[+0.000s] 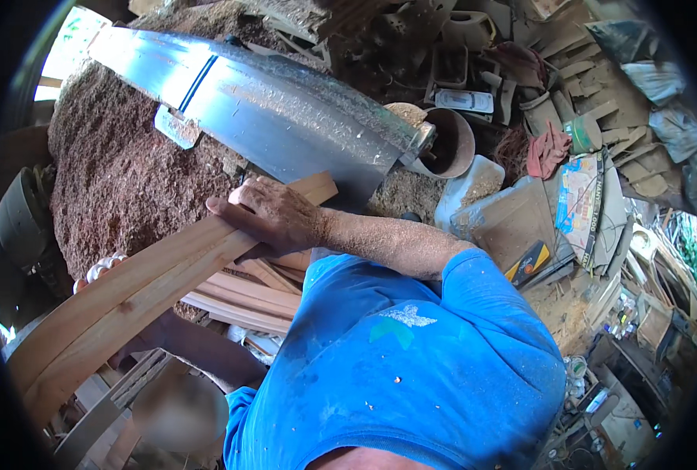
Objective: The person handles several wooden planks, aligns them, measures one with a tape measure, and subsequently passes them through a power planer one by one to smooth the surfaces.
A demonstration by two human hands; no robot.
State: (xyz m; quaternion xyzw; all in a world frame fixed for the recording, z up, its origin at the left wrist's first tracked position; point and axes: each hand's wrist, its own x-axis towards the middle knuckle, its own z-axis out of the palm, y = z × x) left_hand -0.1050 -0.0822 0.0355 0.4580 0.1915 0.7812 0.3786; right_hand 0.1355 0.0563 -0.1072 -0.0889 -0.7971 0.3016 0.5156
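Observation:
A long, pale wooden plank (141, 286) slants from the lower left up to the metal table's near edge. A dark line runs along it; I cannot tell whether it is one piece or two laid together. My right hand (274, 210), dusted with sawdust, is closed over the plank close to its upper right end. From my left sleeve the forearm (207, 348) passes beneath the plank. Most of my left hand (102, 269) is hidden there; whitish, seemingly gloved fingertips curl round the far edge. Just beyond my right hand lies the metal table (286, 113) of a jointer-like machine, with a dark slot across it.
Heaped sawdust (129, 164) rises around the machine. More curved planks (243, 301) are stacked under the held one. To the right stand a round bucket (452, 141), a pale plastic container (474, 184) and cardboard (513, 219). A red cloth (548, 149) and wood scraps (583, 70) lie farther off.

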